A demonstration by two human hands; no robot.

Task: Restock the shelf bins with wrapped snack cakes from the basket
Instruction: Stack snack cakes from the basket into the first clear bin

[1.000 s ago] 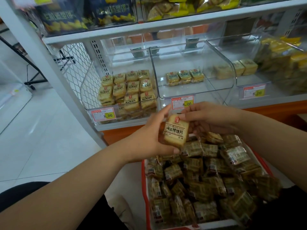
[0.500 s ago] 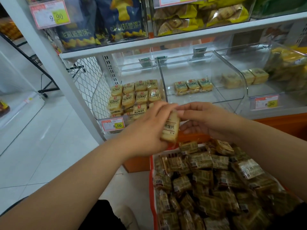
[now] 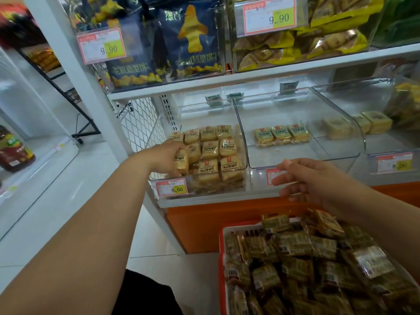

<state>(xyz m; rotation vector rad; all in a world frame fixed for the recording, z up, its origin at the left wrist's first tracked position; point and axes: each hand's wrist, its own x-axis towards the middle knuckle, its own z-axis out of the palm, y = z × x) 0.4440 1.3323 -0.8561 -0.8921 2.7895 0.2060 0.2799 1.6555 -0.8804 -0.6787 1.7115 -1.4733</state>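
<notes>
Store shelving fills the view, seen from above by someone facing it. Left hand (image 3: 167,156) reaches into the leftmost clear bin (image 3: 243,178) on the lower shelf, its fingers curled around one wrapped snack cake (image 3: 181,160) held upright at the bin's front left corner. That bin already holds rows of the same pale yellow cakes (image 3: 216,151), packed close together and stacked towards the front. A price tag (image 3: 172,187) reading 8.00 sits on its front face.

Right hand (image 3: 304,180) hovers in front of the middle bin (image 3: 341,155), fingers spread and relaxed, holding nothing. Three cakes (image 3: 281,135) lie side by side at the back of this bin. A third bin (image 3: 386,146) further right has a few paler cakes at the back.

Red basket (image 3: 221,251) sits at the lower right, below the right arm, heaped with wrapped snack cakes (image 3: 295,264), most lying with the barcode side up.

The shelf above carries dark blue snack bags (image 3: 188,39) and yellow packets (image 3: 300,46), with tags marked 9.90. White floor tiles (image 3: 56,201) show at the left.
</notes>
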